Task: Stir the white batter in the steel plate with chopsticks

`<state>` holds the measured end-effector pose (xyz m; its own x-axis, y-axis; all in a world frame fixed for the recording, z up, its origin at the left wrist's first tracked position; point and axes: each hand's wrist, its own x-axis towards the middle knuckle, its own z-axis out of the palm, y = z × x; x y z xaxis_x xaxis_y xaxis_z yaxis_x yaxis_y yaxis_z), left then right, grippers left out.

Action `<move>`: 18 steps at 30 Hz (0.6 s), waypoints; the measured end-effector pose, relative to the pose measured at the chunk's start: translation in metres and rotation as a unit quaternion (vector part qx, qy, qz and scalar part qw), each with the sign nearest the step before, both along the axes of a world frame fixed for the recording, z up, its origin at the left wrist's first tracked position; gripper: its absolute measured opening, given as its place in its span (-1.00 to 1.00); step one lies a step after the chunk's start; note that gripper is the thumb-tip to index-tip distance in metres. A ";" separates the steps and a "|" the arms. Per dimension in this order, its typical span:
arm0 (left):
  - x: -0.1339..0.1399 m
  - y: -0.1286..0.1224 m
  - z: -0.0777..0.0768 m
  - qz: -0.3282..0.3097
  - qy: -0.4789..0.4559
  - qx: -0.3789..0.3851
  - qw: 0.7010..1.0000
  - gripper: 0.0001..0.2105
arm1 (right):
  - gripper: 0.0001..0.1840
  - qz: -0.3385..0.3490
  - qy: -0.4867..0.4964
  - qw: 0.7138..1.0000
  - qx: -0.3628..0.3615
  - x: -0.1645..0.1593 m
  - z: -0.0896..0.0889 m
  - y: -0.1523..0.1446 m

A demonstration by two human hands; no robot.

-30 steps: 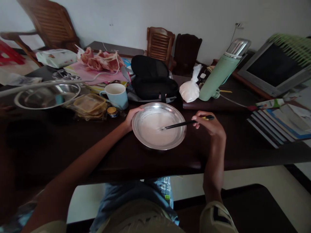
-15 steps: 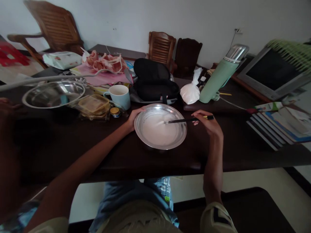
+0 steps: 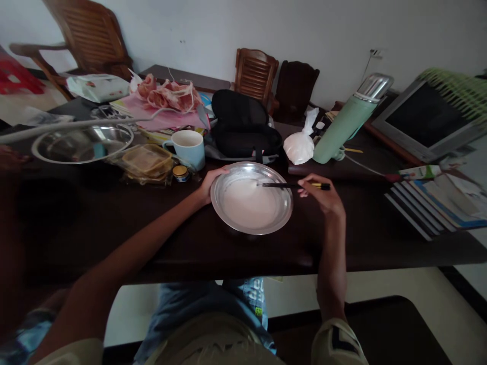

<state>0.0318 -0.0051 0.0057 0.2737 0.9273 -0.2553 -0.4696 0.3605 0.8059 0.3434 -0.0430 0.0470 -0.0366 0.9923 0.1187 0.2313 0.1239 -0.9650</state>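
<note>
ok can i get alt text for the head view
A person's left hand grips a metal bowl of pale liquid while the right hand holds chopsticks in it. Beyond, on a dark table: a blue mug, a tied white bag and a green flask.

The bowl [image 3: 284, 203] stood on the table [image 3: 247, 258] before you, mixture [image 3: 249, 207] inside. Your left hand [image 3: 210, 183] was at the bowl's left rim; your right hand [image 3: 322, 194], to its right, had chopsticks [image 3: 280, 185] reaching in. Behind it lay the case [image 3: 243, 138]; behind-left, the mug [image 3: 193, 151], jar [image 3: 180, 174] and basin [image 3: 49, 145]; behind-right, the bag [image 3: 300, 148] and flask [image 3: 342, 124]. Books [image 3: 420, 205] lay well right.
</note>
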 end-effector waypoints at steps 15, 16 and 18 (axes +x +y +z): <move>0.001 0.001 -0.001 0.004 0.005 0.007 1.000 -0.75 | -0.71 0.062 -0.033 0.997 0.010 -0.016 0.006 -0.010; 0.002 0.001 0.000 0.008 -0.002 0.011 1.000 -0.73 | -0.71 0.107 -0.039 0.993 -0.008 -0.018 0.007 -0.012; 0.002 0.000 0.002 0.012 -0.006 0.009 1.000 -0.71 | -0.68 0.146 -0.048 0.987 -0.041 -0.012 0.011 -0.016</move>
<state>0.0342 -0.0050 0.0076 0.2547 0.9381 -0.2350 -0.4876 0.3344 0.8065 0.3315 -0.0590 0.0581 -0.3300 0.9437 0.0208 0.2878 0.1216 -0.9499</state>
